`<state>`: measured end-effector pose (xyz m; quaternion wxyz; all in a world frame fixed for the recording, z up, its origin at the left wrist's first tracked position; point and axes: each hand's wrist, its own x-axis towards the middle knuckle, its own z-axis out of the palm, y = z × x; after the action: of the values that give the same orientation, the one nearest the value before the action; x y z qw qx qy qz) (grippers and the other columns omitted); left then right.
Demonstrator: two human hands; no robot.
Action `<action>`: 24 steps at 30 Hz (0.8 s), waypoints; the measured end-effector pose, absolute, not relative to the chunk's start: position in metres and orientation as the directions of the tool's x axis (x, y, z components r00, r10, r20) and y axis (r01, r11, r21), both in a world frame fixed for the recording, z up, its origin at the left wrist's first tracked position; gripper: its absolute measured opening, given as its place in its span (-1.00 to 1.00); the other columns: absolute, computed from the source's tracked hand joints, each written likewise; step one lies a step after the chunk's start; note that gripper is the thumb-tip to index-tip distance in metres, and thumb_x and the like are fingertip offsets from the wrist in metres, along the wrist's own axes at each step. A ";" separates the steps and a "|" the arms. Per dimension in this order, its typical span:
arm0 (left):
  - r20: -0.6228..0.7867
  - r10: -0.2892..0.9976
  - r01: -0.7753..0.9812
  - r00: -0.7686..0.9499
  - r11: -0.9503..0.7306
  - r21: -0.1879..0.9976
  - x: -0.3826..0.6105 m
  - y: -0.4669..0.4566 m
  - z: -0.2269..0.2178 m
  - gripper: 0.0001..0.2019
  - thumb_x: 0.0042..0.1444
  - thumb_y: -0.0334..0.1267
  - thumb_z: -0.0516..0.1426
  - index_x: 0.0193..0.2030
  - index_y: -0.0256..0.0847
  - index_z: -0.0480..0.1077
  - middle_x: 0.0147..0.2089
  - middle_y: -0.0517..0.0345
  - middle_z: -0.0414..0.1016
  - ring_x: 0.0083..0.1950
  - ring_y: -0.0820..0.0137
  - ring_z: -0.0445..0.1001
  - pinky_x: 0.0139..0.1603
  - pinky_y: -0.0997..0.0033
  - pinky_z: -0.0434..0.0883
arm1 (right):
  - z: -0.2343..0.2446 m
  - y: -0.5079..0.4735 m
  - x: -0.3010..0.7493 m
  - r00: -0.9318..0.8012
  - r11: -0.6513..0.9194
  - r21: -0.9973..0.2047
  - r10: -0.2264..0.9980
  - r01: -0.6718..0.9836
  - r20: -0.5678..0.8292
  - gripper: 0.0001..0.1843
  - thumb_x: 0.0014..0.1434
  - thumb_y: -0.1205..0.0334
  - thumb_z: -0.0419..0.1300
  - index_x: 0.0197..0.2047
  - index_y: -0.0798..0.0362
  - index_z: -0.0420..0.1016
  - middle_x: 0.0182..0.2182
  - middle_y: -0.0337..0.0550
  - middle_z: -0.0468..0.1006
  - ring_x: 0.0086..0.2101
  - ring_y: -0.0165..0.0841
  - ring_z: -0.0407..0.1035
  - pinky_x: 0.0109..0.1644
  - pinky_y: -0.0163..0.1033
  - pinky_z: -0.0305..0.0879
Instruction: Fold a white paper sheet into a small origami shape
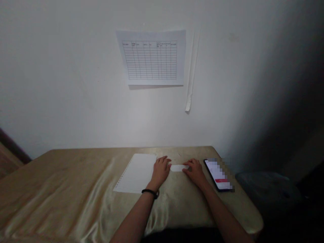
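A small white strip of paper point(179, 167) lies on the table's tan cloth point(76, 189) between my two hands. My left hand point(161, 169), with a black band at the wrist, has its fingers curled down onto the strip's left end. My right hand point(194, 169) pinches the strip's right end with its fingertips. A white sheet of paper point(136, 173) with a perforated left edge lies flat just left of my left hand, partly under it.
A phone point(218, 174) with a lit screen lies right of my right hand, near the table's right edge. A printed table sheet point(152, 57) hangs on the wall with a loose white strip point(191, 74) beside it. A dark round object point(263, 189) sits to the right.
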<state>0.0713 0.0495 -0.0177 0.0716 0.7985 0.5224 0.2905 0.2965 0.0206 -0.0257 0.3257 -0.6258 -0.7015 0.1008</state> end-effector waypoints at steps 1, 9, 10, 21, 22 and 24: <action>0.421 0.856 0.767 0.300 -0.479 0.427 0.072 0.049 -0.016 -0.74 0.27 -0.28 0.13 0.07 -0.09 0.50 0.26 0.01 0.42 0.27 0.17 0.29 0.31 0.04 0.26 | -0.025 0.020 0.296 -0.010 0.207 -0.552 0.941 0.808 0.339 -0.71 0.08 0.24 0.36 -0.08 -0.06 0.65 -0.10 -0.08 0.51 -0.01 -0.17 0.31 0.14 -0.11 0.19; 0.517 0.762 0.667 0.389 -0.620 0.413 0.080 0.037 -0.008 -0.81 0.11 -0.30 0.30 -0.13 0.00 0.58 0.22 0.13 0.46 0.26 0.12 0.28 0.30 -0.07 0.18 | -0.017 0.015 0.294 -0.068 0.307 -0.548 0.909 0.778 0.412 -0.75 0.06 0.27 0.36 -0.13 -0.08 0.65 -0.14 -0.08 0.53 0.01 -0.14 0.27 0.17 -0.04 0.15; 0.522 0.760 0.662 0.387 -0.624 0.416 0.080 0.037 -0.009 -0.82 0.11 -0.30 0.30 -0.14 -0.01 0.58 0.21 0.13 0.47 0.25 0.13 0.28 0.30 -0.07 0.17 | -0.017 0.015 0.294 -0.073 0.315 -0.546 0.905 0.776 0.419 -0.75 0.06 0.27 0.36 -0.14 -0.08 0.65 -0.14 -0.08 0.53 0.02 -0.14 0.27 0.17 -0.03 0.15; 0.551 0.773 0.617 0.314 -0.607 0.500 0.085 0.035 -0.005 -0.91 0.13 -0.36 0.25 -0.29 -0.08 0.56 0.15 0.12 0.51 0.21 0.17 0.32 0.27 0.02 0.20 | -0.022 0.016 0.299 -0.034 0.406 -0.663 0.866 0.629 0.498 -0.32 -0.10 0.52 0.07 0.08 -0.08 0.56 -0.09 -0.09 0.53 0.02 -0.17 0.30 0.21 -0.01 0.19; 0.546 0.779 0.613 0.307 -0.601 0.513 0.085 0.035 -0.003 -0.91 0.12 -0.37 0.25 -0.30 -0.07 0.56 0.16 0.12 0.51 0.21 0.17 0.32 0.28 0.02 0.19 | -0.022 0.017 0.300 -0.024 0.411 -0.681 0.865 0.607 0.501 -0.27 -0.14 0.53 0.03 0.10 -0.08 0.55 -0.10 -0.10 0.54 0.02 -0.17 0.30 0.21 -0.01 0.19; 0.536 0.791 0.604 0.294 -0.589 0.537 0.085 0.035 -0.002 -0.91 0.11 -0.37 0.26 -0.31 -0.07 0.56 0.17 0.13 0.51 0.22 0.17 0.31 0.28 0.01 0.19 | -0.023 0.019 0.302 -0.015 0.416 -0.714 0.869 0.564 0.494 -0.27 -0.15 0.53 0.01 0.08 -0.07 0.57 -0.13 -0.11 0.56 0.00 -0.18 0.32 0.21 0.00 0.20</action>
<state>0.0852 0.0345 -0.0020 0.1165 0.7960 0.4382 0.4010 0.3024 0.0190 -0.0226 0.4754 -0.5162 -0.6941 0.1605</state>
